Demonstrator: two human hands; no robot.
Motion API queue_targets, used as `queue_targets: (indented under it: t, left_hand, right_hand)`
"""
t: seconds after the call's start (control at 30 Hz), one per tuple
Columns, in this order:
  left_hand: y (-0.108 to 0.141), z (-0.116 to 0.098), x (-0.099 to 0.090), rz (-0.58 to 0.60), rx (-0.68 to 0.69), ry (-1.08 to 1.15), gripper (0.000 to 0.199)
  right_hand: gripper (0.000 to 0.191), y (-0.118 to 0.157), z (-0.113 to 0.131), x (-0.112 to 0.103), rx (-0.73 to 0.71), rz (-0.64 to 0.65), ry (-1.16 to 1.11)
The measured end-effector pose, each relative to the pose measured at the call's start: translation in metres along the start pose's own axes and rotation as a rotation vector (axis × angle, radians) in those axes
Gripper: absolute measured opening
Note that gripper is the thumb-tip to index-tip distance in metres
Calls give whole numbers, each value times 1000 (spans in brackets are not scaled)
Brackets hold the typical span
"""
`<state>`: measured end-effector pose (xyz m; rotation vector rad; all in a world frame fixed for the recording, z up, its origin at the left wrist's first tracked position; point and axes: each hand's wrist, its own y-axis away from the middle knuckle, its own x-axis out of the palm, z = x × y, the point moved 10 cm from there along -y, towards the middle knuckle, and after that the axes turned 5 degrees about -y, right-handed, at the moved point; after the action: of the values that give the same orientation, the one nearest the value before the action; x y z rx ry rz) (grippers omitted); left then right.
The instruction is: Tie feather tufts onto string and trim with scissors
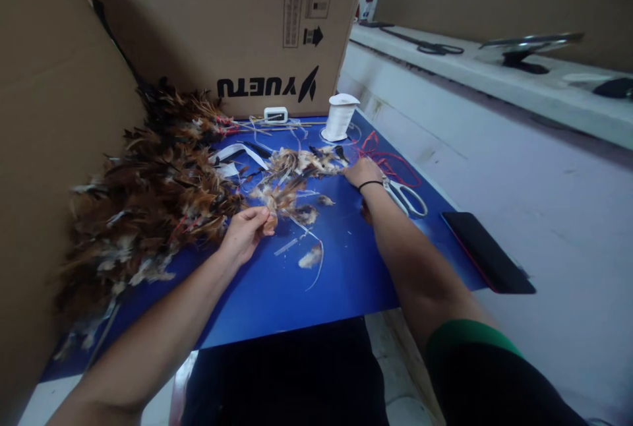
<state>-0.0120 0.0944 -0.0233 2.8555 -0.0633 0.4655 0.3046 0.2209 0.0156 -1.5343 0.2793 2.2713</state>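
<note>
Between the thumb and fingers of my left hand (247,231), brown and cream feathers (279,198) are pinched together and fan out away from me. Farther off, my right hand (363,173) rests low at the right end of a loose feather pile (301,162). Its fingers look closed at the edge of that pile, but the back of the hand hides what they grip, if anything. White-handled scissors (408,198) lie just beside the right wrist. Tangled red string (388,155) spreads behind that hand. A single pale feather (310,256) and strips of clear tape lie nearer me.
A large mass of brown feathers (163,195) on sticks fills the left side. Cardboard (222,24) walls in the back and left. A white ribbon spool (341,117) and a small white box (275,115) stand at the rear. A black phone (487,251) overhangs the right edge.
</note>
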Motion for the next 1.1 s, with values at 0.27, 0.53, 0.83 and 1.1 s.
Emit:
queue_targets:
  t: [0.27, 0.53, 0.83, 1.1]
  left_hand:
    - [-1, 2, 2, 28, 20, -2, 36]
    - [2, -3, 7, 48, 85, -127, 35]
    - [17, -47, 9, -95, 502, -739, 17]
    - [42, -65, 33, -65, 919, -1056, 18]
  right_hand:
    - [15, -1, 13, -9, -62, 54, -188]
    - [5, 53, 29, -65, -247, 16, -1047]
    - [7, 176, 119, -63, -884, 234, -803]
    - [10, 199, 133, -35, -997, 274, -533]
